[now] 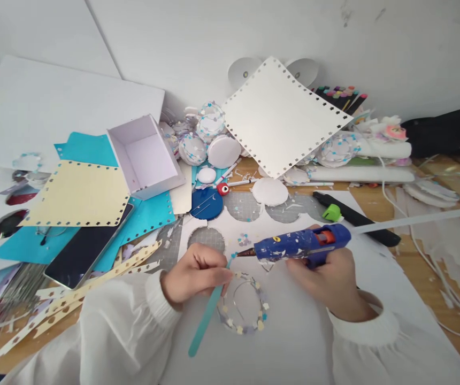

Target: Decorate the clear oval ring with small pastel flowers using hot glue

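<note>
My left hand (201, 271) pinches teal tweezers (206, 323), whose rounded end slants down toward me. At their tip is a tiny blue paper piece (233, 255). My right hand (328, 280) is wrapped round the handle of a blue hot glue gun (290, 243), a long clear glue stick (414, 221) jutting from its back. The dark nozzle points left and meets or nearly meets the blue piece; I cannot tell which. Just below, a wire ring decorated with small cream, lilac and blue shapes (262, 315) lies on white paper, partly behind my left fingers.
Small punched shapes (244, 239) lie beyond the nozzle. A phone (89, 246), punched cream card (81, 195) and an open white box (145, 155) are at left. Decorated round pieces (211, 120) and a white star-edged sheet (284, 115) stand behind. A white cable (418, 256) runs down the right.
</note>
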The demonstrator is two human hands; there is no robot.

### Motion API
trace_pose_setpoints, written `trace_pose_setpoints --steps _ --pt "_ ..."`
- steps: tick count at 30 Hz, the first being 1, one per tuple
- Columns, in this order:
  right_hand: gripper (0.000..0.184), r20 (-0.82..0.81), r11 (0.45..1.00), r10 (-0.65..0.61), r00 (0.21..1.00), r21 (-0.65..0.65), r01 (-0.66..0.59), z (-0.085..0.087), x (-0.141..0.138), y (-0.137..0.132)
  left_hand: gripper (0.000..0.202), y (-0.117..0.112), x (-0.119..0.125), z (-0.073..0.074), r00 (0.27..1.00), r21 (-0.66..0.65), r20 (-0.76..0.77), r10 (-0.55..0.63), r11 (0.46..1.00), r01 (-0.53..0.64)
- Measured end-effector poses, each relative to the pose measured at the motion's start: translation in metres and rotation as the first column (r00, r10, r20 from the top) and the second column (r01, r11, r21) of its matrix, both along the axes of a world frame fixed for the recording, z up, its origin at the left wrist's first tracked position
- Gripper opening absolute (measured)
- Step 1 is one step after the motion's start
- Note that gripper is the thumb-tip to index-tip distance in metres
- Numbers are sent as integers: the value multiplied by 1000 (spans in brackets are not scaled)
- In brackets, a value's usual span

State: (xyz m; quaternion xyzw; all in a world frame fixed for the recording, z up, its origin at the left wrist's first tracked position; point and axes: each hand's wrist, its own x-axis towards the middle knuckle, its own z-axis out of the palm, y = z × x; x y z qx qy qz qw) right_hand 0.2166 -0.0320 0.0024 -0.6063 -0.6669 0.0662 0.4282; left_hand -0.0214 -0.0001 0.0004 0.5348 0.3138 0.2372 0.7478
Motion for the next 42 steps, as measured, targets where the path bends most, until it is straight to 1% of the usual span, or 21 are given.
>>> trace_pose_setpoints --steps 3,15,24,30,36,42 --pt "20 9 1000 0 1000 -2 0 0 0 0 38 0 1 1 1000 4 2 2 1000 -2" --pt "17 5 997 -7 1000 -71 7 -2 -1 -1 35 0 1 1 1000 -4 -21 -9 1000 9" --pt "17 11 998 -4 1000 -55 4 1 -1 0 36 0 1 2 1000 -2 -22 -10 1000 10" --pt "13 17 998 -1 1000 -56 2 0 -1 0 35 0 0 2 1000 3 -21 -15 1000 15" --pt "17 25 998 2 1000 -56 -1 0 0 -1 37 0 2 4 1000 -10 -16 -19 1000 18" --pt "18 28 999 2 1000 -40 -1 -1 0 -1 37 0 1 2 1000 -4 -26 -9 1000 9"
